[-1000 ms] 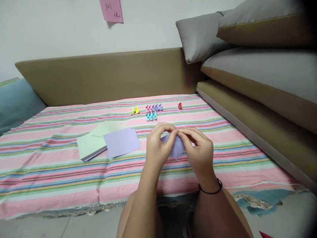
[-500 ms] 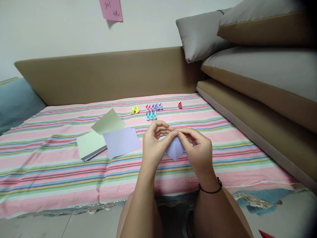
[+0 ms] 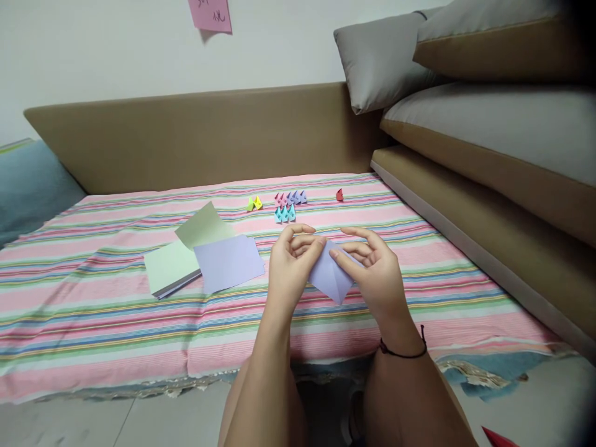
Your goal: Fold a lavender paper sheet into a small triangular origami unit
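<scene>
A folded lilac paper piece (image 3: pixel 329 279) is held between both hands above the striped cloth (image 3: pixel 93 310). My left hand (image 3: pixel 291 270) pinches its left edge with curled fingers. My right hand (image 3: pixel 375 273) holds the right side, thumb laid across the top of the paper. A black band circles the right wrist. Left of the hands lies a stack of paper sheets (image 3: pixel 205 261), lilac on top, pale green beneath, with one green sheet curling up. Behind the hands stand several small folded paper pieces (image 3: pixel 285 207) in yellow, pink, lilac and blue, and a lone red one (image 3: pixel 339 195).
A tan padded backboard (image 3: pixel 186 136) runs along the far side. Stacked tan and grey cushions (image 3: pixel 488 124) rise at the right. A pink note (image 3: pixel 210 13) hangs on the wall. My knees are below the cloth's front edge, over a tiled floor.
The lilac piece has flattened out and dropped slightly. My fingertips have come apart from the pinch at its top. One green sheet has curled up off the stack.
</scene>
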Tool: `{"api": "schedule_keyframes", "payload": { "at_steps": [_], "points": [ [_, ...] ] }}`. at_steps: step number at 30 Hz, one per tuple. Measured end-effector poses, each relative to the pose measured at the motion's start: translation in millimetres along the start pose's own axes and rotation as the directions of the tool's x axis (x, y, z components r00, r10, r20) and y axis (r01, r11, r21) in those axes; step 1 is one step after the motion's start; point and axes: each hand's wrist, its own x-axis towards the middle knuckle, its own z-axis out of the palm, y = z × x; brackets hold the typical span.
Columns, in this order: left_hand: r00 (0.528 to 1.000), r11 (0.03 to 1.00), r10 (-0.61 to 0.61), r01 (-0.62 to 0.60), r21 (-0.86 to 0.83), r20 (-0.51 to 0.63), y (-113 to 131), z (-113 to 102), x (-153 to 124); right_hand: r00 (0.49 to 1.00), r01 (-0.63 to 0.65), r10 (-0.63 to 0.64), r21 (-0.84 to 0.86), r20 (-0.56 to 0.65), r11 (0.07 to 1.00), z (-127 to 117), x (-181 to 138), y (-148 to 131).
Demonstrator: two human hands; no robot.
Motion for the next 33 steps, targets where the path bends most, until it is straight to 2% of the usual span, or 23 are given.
{"api": "schedule_keyframes", "payload": {
  "at_steps": [5,11,14,18,22,24,29,33],
  "points": [
    [1.0,1.0,-0.011,0.011,-0.014,-0.01,-1.4,-0.9,-0.8,1.0,-0.009,0.009,-0.005,0.013,1.0,1.5,-0.5,-1.1],
    [0.991,0.994,0.033,-0.046,-0.1,-0.132,-3.0,-4.5,1.2,0.977,-0.198,0.195,0.038,0.084,0.979,0.4,-0.7,-0.5],
    [0.986,0.99,-0.012,-0.011,-0.138,-0.168,-2.7,-5.3,2.7,0.969,-0.235,0.224,0.11,0.101,0.966,-0.5,-0.1,1.1],
    [0.986,0.978,-0.102,0.075,-0.192,-0.134,-2.4,-6.3,3.7,0.969,-0.245,0.237,0.127,0.072,0.961,-0.5,0.8,2.0],
    [0.992,0.994,-0.107,0.105,-0.023,-0.064,-4.8,-7.0,3.1,0.972,-0.232,0.226,0.088,0.069,0.969,1.1,0.9,2.0],
    [0.991,0.997,-0.081,0.081,-0.006,-0.108,-6.9,-6.5,3.1,0.972,-0.23,0.224,0.096,0.066,0.969,1.5,0.8,2.1],
    [0.959,0.989,-0.055,0.013,-0.15,-0.279,-10.4,-5.6,5.7,0.965,-0.247,0.24,0.06,0.105,0.967,0.3,0.9,4.2],
    [0.943,0.974,-0.094,0.021,-0.225,-0.321,-10.9,-6.6,7.9,0.99,-0.141,0.14,0.061,0.024,0.988,2.8,0.7,7.3]
  ]
}}
